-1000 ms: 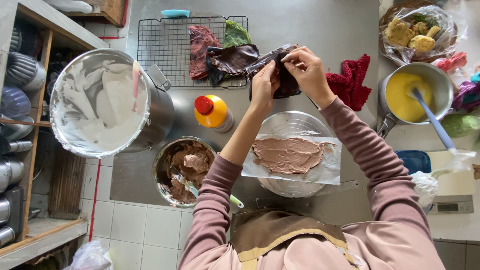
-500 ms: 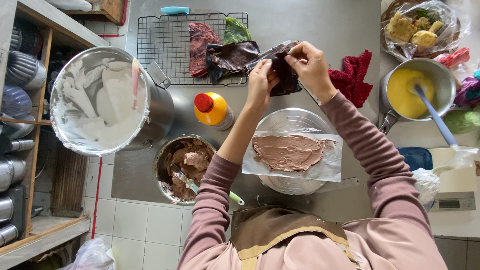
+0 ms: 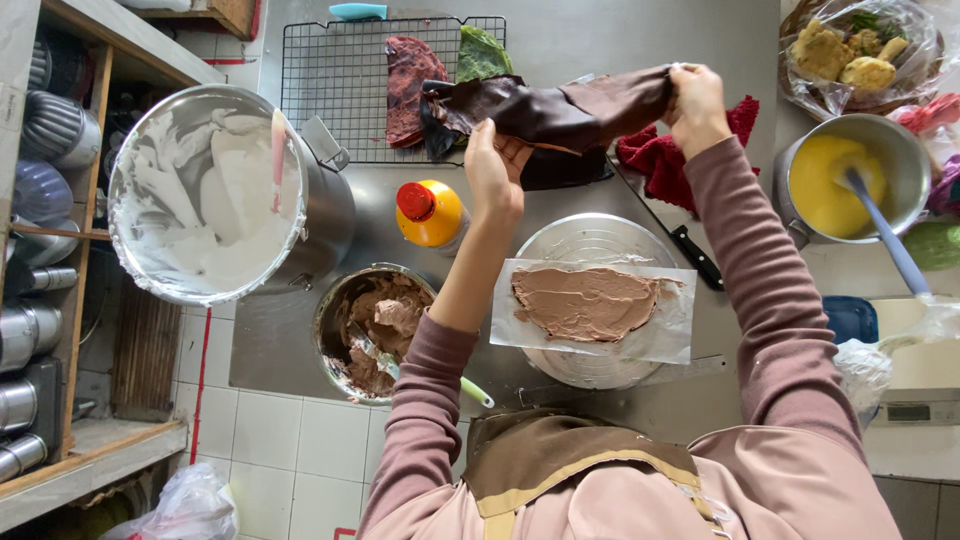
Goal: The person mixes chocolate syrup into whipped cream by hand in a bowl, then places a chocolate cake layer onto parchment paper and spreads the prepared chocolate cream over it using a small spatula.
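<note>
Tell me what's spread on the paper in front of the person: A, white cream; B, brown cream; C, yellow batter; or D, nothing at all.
B: the paper carries a flat layer of brown cream, matching the brown mix in the small bowl beside it.

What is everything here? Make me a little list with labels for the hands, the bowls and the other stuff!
Left hand: holds one end of a thin dark brown sheet
Right hand: holds the other end, sheet lifted
Below the hands: paper with brown cream on a round stand
Big pot: white cream
Small bowl: brown cream
Far pot: yellow cream
Wire rack: red and green sheets
</note>
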